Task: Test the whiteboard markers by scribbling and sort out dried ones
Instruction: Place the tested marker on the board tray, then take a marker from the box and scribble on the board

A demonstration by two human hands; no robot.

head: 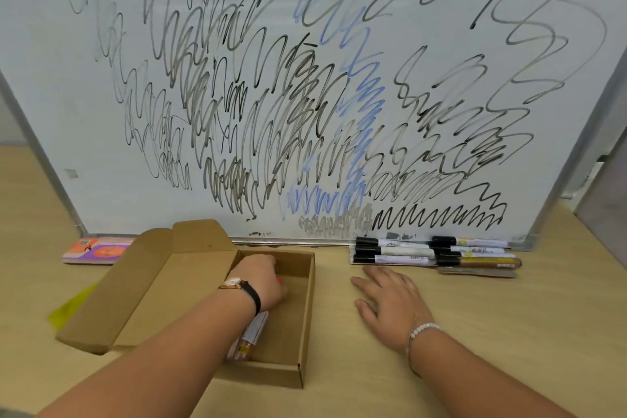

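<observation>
The whiteboard (101,146) leans upright at the back of the table, covered in black, grey and blue scribbles. Several capped markers (407,252) lie in a row along its bottom edge on the right. An open brown cardboard box (305,316) sits in front, its lid folded out to the left. My left hand (263,276) reaches down into the box, with its fingers hidden behind the back of the hand. A couple of markers (252,336) lie in the box under my left wrist. My right hand (390,302) rests flat on the table just in front of the marker row, holding nothing.
A pink and orange packet (98,249) lies at the board's lower left corner. Something yellow-green (73,309) pokes out from under the box lid. The wooden table (492,332) stretches right of my right hand. A grey wall edge (604,200) stands at far right.
</observation>
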